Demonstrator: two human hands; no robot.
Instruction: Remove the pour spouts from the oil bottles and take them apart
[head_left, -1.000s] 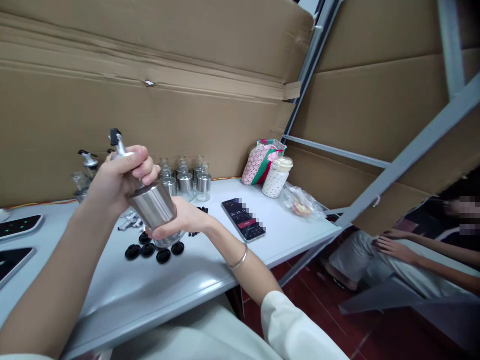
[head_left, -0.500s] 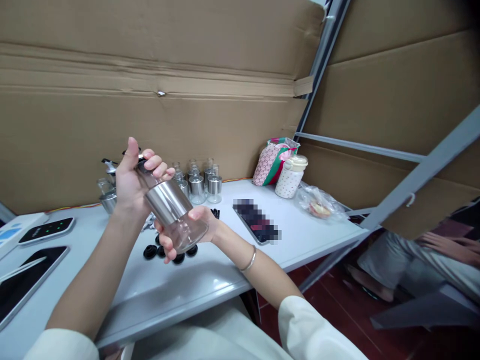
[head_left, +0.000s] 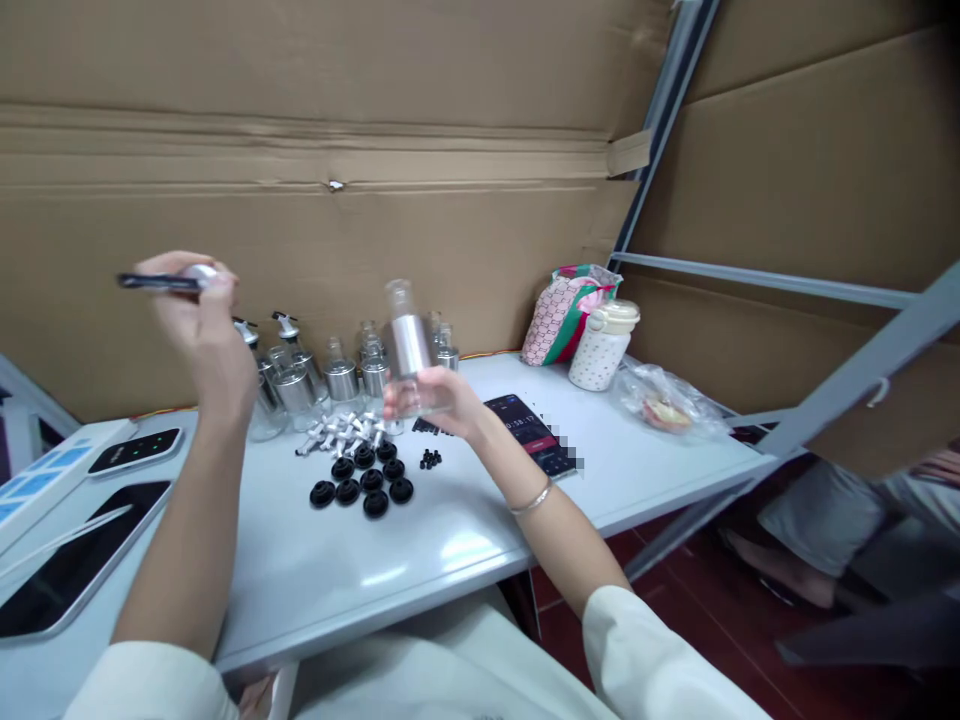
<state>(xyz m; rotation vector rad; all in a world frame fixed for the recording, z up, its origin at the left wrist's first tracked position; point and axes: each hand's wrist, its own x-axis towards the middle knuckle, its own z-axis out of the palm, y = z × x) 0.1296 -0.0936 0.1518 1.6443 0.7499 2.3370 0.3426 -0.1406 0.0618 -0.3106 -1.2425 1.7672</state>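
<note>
My right hand (head_left: 435,393) is closed round the base of a glass bottle with a steel sleeve (head_left: 406,343), held upright above the white table (head_left: 420,540). My left hand (head_left: 196,305) is raised to the left, fingers closed on a spout top with a black lever (head_left: 161,282), now apart from the bottle. Below my hands lie several black rubber stoppers (head_left: 362,483), a heap of small metal spouts (head_left: 339,433) and a few tiny black caps (head_left: 429,459).
Several more steel-sleeved bottles (head_left: 330,372) stand in a row against the cardboard wall (head_left: 300,130). A phone (head_left: 534,433), a patterned pouch (head_left: 562,312), a white cup (head_left: 602,344) and a plastic bag (head_left: 667,405) lie right. Dark devices (head_left: 75,545) lie left. Another person's legs (head_left: 825,530) are at the right.
My left hand has pulled the spout top off the bottle and swung up and left. My right hand has stood the bottle upright and moved it toward the row.
</note>
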